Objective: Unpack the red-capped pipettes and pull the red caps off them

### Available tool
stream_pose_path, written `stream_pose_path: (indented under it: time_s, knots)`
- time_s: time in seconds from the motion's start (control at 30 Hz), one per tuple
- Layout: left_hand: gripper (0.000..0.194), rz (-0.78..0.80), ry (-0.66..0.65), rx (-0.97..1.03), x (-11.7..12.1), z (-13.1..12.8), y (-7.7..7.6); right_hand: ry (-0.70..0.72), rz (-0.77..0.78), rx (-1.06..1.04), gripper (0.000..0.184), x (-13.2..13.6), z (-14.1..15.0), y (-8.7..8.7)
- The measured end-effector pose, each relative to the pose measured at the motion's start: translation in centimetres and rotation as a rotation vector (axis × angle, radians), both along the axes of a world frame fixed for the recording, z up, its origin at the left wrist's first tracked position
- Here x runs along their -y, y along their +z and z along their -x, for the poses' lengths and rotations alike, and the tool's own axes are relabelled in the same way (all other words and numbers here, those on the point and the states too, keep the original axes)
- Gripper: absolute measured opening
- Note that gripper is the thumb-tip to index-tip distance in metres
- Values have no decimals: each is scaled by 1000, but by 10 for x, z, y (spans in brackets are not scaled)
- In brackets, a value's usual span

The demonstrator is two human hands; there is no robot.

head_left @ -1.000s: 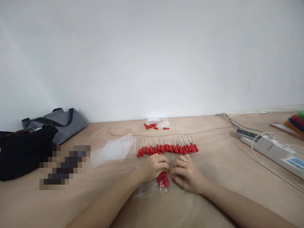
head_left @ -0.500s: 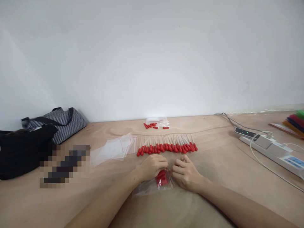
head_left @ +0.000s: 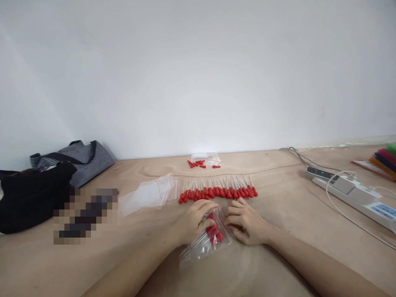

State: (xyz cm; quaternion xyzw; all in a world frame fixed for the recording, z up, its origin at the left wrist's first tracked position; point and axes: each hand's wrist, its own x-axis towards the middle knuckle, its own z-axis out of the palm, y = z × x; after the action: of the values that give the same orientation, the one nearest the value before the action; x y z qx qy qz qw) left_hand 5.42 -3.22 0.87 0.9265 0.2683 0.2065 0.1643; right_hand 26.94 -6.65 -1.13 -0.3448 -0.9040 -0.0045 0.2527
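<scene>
A small clear zip bag [head_left: 204,245] filled with red-capped droppers lies on the wooden table in front of me. My left hand [head_left: 193,220] grips its left top edge with curled fingers. My right hand [head_left: 247,222] pinches the bag's right top edge. Just beyond my hands lies a row of several red-capped droppers [head_left: 218,190], side by side. A few loose red caps [head_left: 199,164] rest farther back beside a clear bag near the wall.
Empty clear zip bags [head_left: 148,194] lie to the left of the row. A black bag [head_left: 27,198] and a striped bag [head_left: 80,159] sit at the far left. A white power strip [head_left: 355,194] with cables and coloured sheets [head_left: 385,159] are at the right.
The filled bag has tilted and shifted a little forward between my hands; my left hand has slid along its top edge. The row of droppers has not moved.
</scene>
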Motion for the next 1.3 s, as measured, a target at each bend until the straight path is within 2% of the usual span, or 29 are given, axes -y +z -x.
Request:
stream_pose_path:
  time_s: [0.1,0.2,0.3,0.43,0.63,0.83,0.93,1.0,1.17,1.3]
  knots:
    - [45,52,136,-67,26,16,-8,43,206,-82,18,1,0,1]
    - [52,132,173,-216,39,28,-13,50,338,-199,19,-1,5,-1]
    - [56,177,124,-296,36,30,-8,55,459,-336,22,-3,10,-4]
    - [57,194,68,-292,23,29,-1,90,572,-436,28,-5,13,-8]
    - [56,155,62,-202,20,31,-7,53,680,-418,29,-4,16,-3]
    - [54,145,63,-158,21,32,-8,-52,668,-447,25,5,25,4]
    - [55,164,54,-165,20,32,-8,-72,773,-458,24,7,27,-1]
    - [54,165,51,-168,20,33,-9,-60,830,-457,24,8,28,-3]
    - [52,148,56,-134,20,34,-11,-30,825,-440,19,9,30,1]
    - [52,165,54,-125,20,35,-11,-6,880,-524,19,8,30,0]
